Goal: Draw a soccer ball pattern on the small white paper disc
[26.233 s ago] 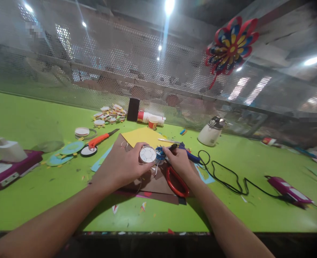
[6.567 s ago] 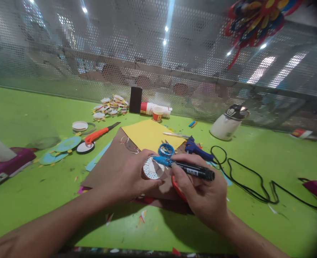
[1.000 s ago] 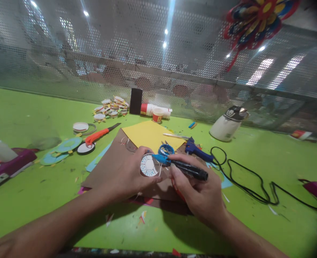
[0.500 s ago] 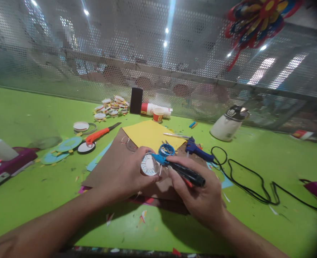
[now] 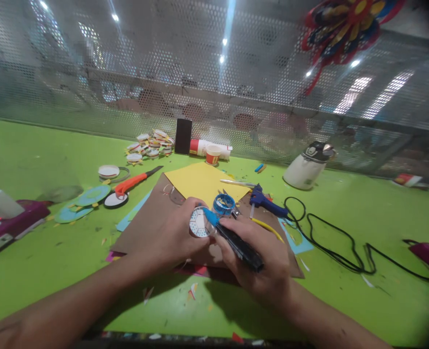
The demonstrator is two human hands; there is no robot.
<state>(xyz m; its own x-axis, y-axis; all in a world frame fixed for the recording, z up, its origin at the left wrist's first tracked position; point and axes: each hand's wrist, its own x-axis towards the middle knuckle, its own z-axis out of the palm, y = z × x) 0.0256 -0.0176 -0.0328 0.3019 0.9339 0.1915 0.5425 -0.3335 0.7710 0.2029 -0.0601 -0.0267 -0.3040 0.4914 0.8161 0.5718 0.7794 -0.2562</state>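
Between the thumb and fingers of my left hand (image 5: 172,232) is a small white paper disc (image 5: 198,222) with a black-lined hexagon pattern and blue dots. My right hand (image 5: 261,254) grips a black marker (image 5: 240,247) whose blue front end lies over the disc's right edge; whether the tip touches it I cannot tell. Just behind the marker stands a blue tape roll (image 5: 224,204) with paper scraps inside. Under both hands lies brown cardboard (image 5: 141,230), with a yellow sheet (image 5: 196,180) on its far part. Yellow-handled scissors (image 5: 267,229) lie partly hidden behind my right hand.
A blue glue gun (image 5: 267,203) with a black cord lies to the right, near a white kettle (image 5: 305,167). To the left are an orange utility knife (image 5: 132,184), light-blue discs (image 5: 93,195) and a purple power strip (image 5: 18,225). Behind stand a phone (image 5: 183,136) and a paper cup (image 5: 213,155).
My right hand has shifted a little left and down, with the marker now at a steeper angle. More of the yellow scissor handle shows. The disc stays in my left hand.
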